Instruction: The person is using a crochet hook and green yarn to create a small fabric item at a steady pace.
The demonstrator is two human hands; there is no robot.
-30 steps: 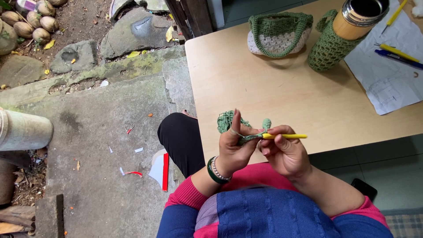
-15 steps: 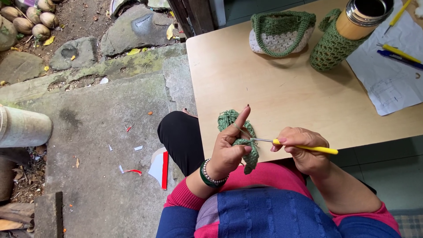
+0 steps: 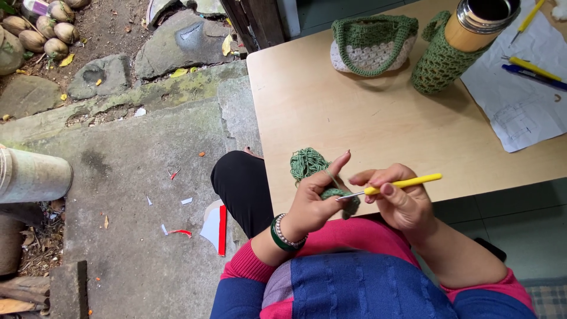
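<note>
While my left hand (image 3: pixel 316 204) pinches green crochet piece (image 3: pixel 341 198) with index finger raised and yarn over it, right hand (image 3: pixel 398 201) grips yellow crochet hook (image 3: pixel 397 185), metal tip in the stitches. Work sits at near edge of wooden table (image 3: pixel 366 118), above my lap. Bare tabletop ahead; crocheted bag (image 3: pixel 373 44), flask in green sleeve (image 3: pixel 455 50), paper (image 3: pixel 520 100) at far side. Stone floor (image 3: pixel 130 177) open at left. Since half second ago: hook handle tilted up, hands slightly closer together.
</note>
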